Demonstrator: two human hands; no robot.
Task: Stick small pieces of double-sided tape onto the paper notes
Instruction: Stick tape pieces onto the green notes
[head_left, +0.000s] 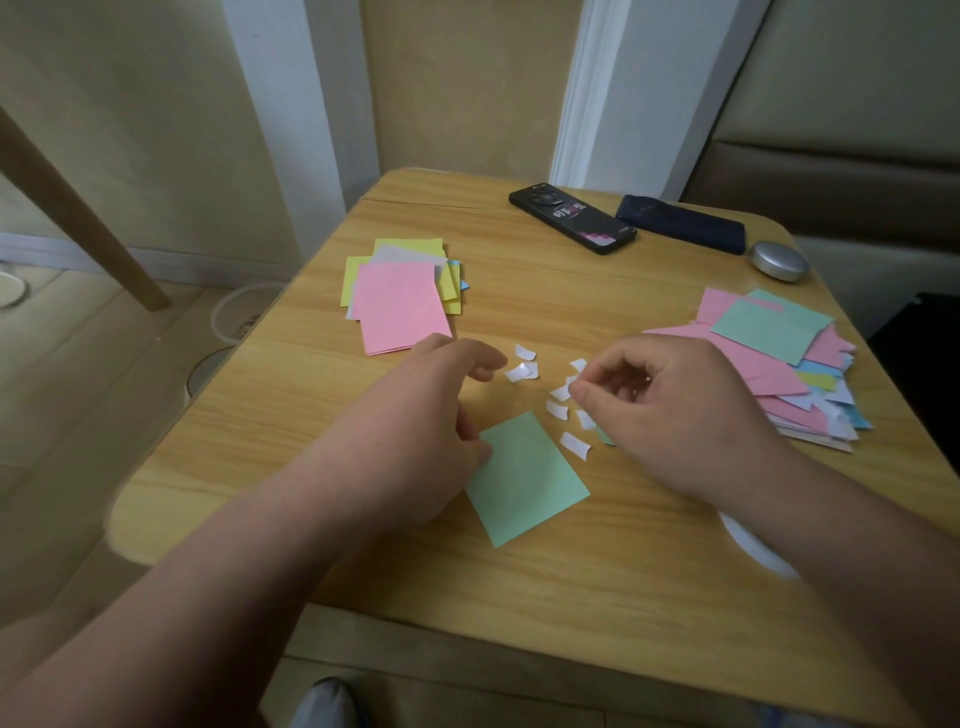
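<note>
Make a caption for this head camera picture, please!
The right hand pinches a tape piece while the left hand touches the green note on a wooden table.

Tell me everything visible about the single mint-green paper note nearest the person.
The mint-green rectangular paper note looks like thin, plain, unmarked paper, with no tape visible on its upper face. It lies flat on the light wooden table, turned at an angle to the near edge. The left hand covers its left corner and appears to touch it; small white tape pieces lie just beyond it, not on it.
</note>
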